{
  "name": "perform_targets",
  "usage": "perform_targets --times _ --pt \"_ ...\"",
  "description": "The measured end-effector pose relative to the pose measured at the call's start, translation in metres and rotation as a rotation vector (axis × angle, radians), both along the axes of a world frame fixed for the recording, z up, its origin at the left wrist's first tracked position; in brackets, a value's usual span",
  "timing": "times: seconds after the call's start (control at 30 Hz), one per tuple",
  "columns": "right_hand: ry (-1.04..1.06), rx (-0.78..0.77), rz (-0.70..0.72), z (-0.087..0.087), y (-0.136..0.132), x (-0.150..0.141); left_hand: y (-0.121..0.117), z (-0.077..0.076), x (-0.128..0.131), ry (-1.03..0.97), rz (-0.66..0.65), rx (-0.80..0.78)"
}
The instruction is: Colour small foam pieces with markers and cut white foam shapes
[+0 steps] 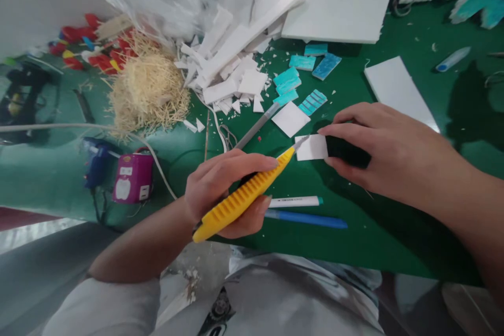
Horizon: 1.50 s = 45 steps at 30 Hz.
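Note:
A yellow utility knife point(244, 197) slants up to the right in my left hand point(228, 184), fingers wrapped round its ribbed handle. Its blade tip meets the upper left edge of a small white foam piece point(311, 148). At that piece's right end, the thumb and fingers of my right hand point(378, 142) grip it. Deep shadow fills the space under my right palm. Just beyond the blade lies a white foam square point(291, 119), next to a striped turquoise piece point(313, 102). A white marker point(297, 201) and a blue pen point(315, 219) lie below the hands.
Foam scraps point(236, 81) and a straw heap point(147, 86) lie at the back left. A large foam board point(338, 0) is at the back. A glue gun point(96, 160) and purple power adapter point(134, 177) stand left, with a white cable point(157, 163). A foam strip point(401, 89) lies right.

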State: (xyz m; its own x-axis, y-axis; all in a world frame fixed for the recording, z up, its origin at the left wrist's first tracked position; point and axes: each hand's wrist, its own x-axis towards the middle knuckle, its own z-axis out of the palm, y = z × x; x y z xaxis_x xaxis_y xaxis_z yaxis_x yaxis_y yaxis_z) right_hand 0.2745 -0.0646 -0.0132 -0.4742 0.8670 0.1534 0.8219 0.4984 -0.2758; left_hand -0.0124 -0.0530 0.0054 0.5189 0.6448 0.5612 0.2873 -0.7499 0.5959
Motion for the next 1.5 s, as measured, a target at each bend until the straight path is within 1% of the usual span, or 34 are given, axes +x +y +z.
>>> perform_targets --times 0.03,0.07,0.13,0.23,0.47,0.6,0.77,0.97,1.07,1.2,1.3,1.5 --pt "-0.003 0.010 -0.009 -0.001 0.000 -0.001 0.000 0.000 0.001 0.028 -0.062 0.060" --pt "-0.007 0.019 -0.014 -0.002 -0.001 -0.002 0.000 0.001 0.003 0.109 -0.080 0.060" --pt "-0.006 0.032 -0.021 -0.004 -0.001 -0.004 0.000 0.002 0.005 0.115 -0.108 0.092" --pt "0.015 0.054 -0.029 -0.007 -0.003 -0.005 0.000 0.000 0.010 0.096 -0.101 0.070" --pt "0.012 0.071 -0.013 -0.006 -0.003 -0.004 0.000 -0.010 0.017 0.055 -0.155 0.069" --pt "0.001 0.069 -0.007 -0.005 -0.002 -0.004 0.001 -0.012 0.017 0.104 -0.179 0.061" --pt "0.029 0.104 -0.006 -0.005 -0.003 -0.005 0.005 -0.013 0.016 0.131 -0.203 0.061" --pt "0.033 0.096 -0.013 -0.006 -0.003 -0.006 0.004 -0.015 0.017 0.139 -0.226 0.075" --pt "0.031 0.097 -0.031 -0.005 -0.003 -0.007 0.004 -0.016 0.018 0.138 -0.234 0.108" --pt "0.007 0.043 -0.051 -0.002 -0.002 -0.007 0.005 -0.017 0.019 0.156 -0.228 0.158" --pt "0.005 0.004 -0.040 -0.001 -0.001 -0.005 0.005 -0.016 0.018 0.171 -0.228 0.181" --pt "0.004 -0.007 -0.042 0.002 -0.001 -0.005 0.003 -0.011 0.015 0.237 -0.244 0.199"
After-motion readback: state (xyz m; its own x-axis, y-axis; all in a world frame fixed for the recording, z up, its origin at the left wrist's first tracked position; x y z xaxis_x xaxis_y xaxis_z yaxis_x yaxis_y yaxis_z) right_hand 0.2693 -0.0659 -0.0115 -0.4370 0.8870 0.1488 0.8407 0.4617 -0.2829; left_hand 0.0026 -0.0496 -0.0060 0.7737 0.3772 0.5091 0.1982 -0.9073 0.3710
